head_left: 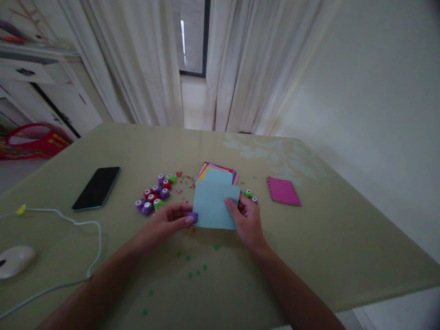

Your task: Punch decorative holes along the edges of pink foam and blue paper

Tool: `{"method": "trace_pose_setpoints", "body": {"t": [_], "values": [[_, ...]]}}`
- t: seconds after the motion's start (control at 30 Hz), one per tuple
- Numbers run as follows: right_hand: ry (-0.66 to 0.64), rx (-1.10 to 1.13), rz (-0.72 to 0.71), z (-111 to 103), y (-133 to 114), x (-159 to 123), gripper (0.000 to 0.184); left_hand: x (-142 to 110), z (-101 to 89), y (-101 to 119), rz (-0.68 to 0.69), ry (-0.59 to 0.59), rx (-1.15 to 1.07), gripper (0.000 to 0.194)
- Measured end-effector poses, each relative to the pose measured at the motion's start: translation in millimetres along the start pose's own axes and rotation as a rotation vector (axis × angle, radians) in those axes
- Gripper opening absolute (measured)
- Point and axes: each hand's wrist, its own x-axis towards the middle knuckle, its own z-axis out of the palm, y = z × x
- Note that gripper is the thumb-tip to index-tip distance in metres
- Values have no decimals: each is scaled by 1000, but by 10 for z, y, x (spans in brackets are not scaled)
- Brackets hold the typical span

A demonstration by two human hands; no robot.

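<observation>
Blue paper sits in right hand, thumb uppermost.

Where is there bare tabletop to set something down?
One patch lies between the right forearm, the pink square and the table's right edge. Another lies beyond the phone, left of the paper stack. Beyond the left hand it's crowded with small eyed pieces; green scraps dot the near middle.
</observation>
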Motion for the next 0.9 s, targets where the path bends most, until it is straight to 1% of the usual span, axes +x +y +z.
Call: {"method": "trace_pose_setpoints", "body": {"t": [0.2, 0.33, 0.47, 0.53, 0.63, 0.7, 0.8, 0.83, 0.9], "values": [[-13, 52, 10, 12, 1, -2, 52, 4, -7, -31, 4, -41, -1, 51], [-21, 36, 8, 9, 27, -4, 52, -32, 11, 4, 11, -55, 19, 50], [-44, 12, -17, 6, 36, 13, 49, -71, 46, 45, 61, -87, 47, 39], [-70, 37, -32, 5, 12, 22, 49, -67, 64, 41, 82, -64, 31, 37], [-98, 73, -41, 4, -41, 25, 51, -31, 88, -9, 106, 7, -35, 40], [-132, 87, -11, 19, -63, 13, 54, -5, 116, -57, 135, 83, -78, 42], [-222, 116, 54, 96, -59, -47, 57, -1, 209, -112, 181, 180, -128, 46], [-261, 131, 66, 135, -52, -79, 58, -12, 254, -119, 183, 178, -149, 47], [-340, 169, 68, 218, -38, -152, 58, -50, 353, -121, 171, 120, -197, 56]]}}
